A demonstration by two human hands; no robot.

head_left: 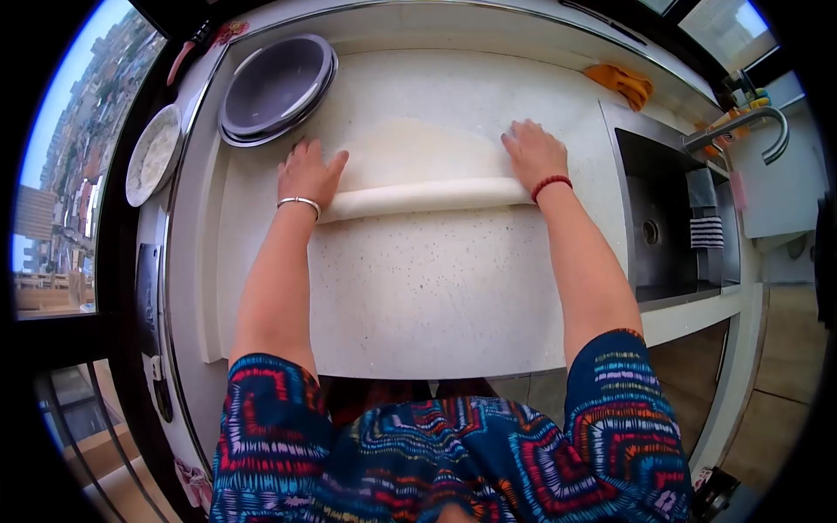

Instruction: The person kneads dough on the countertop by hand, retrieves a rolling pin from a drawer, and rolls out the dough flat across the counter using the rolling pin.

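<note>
Far left there's a window (65, 166) with a bunch of buildings outside, and on the ledge beside it a white bowl (179, 148) with some white stuff in it (can't tell what exactly). Further down that same ledge is a wide-bladed knife (148, 296). Back left corner of the tabletop (427, 296) has a stack of greyish-purple bowls (270, 87).

Just beside that stack is the left hand (310, 179), silver bangle (299, 201) on the wrist. It's unclenched, fingers reaching out past the left end of a long white roll (427, 197), with the wrist area right over that end. The roll looks like dough and lies crosswise on the tabletop between the two hands; can't tell if there's a pin inside it. Behind it a thin pale sheet (418, 148) is spread flat.

At the other end is the right hand (534, 155), also loose with the fingers out, a red beaded bracelet (551, 184) on that wrist. Neither one's wrapped around the roll, and how hard they press I can't tell.

Keep going right: an orange cloth (623, 81) near the back edge, then a sink (654, 261) with a striped cloth (706, 233) and a curved faucet (772, 116).
</note>
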